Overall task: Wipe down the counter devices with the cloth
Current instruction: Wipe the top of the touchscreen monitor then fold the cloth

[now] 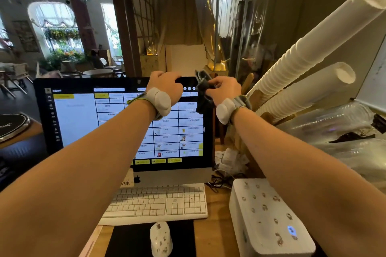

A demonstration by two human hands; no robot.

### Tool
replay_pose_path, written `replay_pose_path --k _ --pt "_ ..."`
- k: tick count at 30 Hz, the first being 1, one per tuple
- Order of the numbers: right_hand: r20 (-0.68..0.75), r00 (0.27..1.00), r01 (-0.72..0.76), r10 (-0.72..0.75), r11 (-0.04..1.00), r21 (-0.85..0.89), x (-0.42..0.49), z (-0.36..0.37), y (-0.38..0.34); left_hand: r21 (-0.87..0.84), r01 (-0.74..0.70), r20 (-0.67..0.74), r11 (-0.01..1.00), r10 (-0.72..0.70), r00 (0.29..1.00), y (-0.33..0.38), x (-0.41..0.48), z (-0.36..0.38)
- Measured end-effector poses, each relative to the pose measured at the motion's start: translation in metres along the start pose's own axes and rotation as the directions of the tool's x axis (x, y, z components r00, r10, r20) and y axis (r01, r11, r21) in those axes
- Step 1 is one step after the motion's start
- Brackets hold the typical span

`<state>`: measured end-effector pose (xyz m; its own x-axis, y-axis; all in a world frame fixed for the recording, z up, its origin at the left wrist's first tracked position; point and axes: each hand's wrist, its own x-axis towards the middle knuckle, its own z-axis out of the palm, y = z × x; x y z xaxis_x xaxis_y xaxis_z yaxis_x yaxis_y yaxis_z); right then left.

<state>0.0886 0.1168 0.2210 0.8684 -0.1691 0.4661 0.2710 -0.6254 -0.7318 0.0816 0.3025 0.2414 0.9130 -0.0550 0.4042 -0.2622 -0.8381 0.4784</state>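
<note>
Step in hand: wiping the black-framed silver monitor (125, 123) at the counter's back edge. Left hand (165, 83) grips its top edge w/ curled fingers; right hand (224, 89) pinches the dark grey cloth (203, 94) at the top right corner. Next move probably needs the cloth drawn along the top edge, monitor held steady.

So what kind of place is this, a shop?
Probably a café's order counter: the monitor shows a menu-style ordering screen, stacks of paper cups lean beside it, and tables and chairs stand beyond.
</note>
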Motion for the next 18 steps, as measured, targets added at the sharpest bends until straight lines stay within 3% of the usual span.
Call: replay_pose_path --k 3,6,8,13,15,18 --pt "0.013 0.999 -0.033 0.032 0.999 0.004 -0.007 0.008 0.012 -0.032 -0.005 -0.062 0.999 0.003 0.998 0.001 -0.007 0.007" --pt "0.098 0.992 -0.092 0.084 0.992 0.081 -0.038 0.030 0.039 0.058 -0.054 -0.104 0.997 0.059 0.993 0.001 -0.010 0.014" --pt "0.125 0.987 -0.106 0.101 0.994 0.031 -0.064 0.047 0.065 0.082 -0.107 -0.156 0.991 0.118 0.981 -0.003 -0.015 0.024" --pt "0.217 0.958 -0.149 0.185 0.974 -0.172 -0.115 0.080 0.117 -0.063 -0.244 -0.336 0.968 0.210 0.918 -0.020 -0.049 0.061" --pt "0.294 0.924 -0.198 0.245 0.963 -0.183 -0.121 0.085 0.127 -0.164 -0.202 -0.290 0.965 0.149 0.945 -0.027 -0.067 0.077" --pt "0.387 0.873 -0.273 0.296 0.955 -0.116 -0.124 0.084 0.137 -0.255 -0.019 -0.035 0.967 0.011 0.999 -0.043 -0.089 0.100"
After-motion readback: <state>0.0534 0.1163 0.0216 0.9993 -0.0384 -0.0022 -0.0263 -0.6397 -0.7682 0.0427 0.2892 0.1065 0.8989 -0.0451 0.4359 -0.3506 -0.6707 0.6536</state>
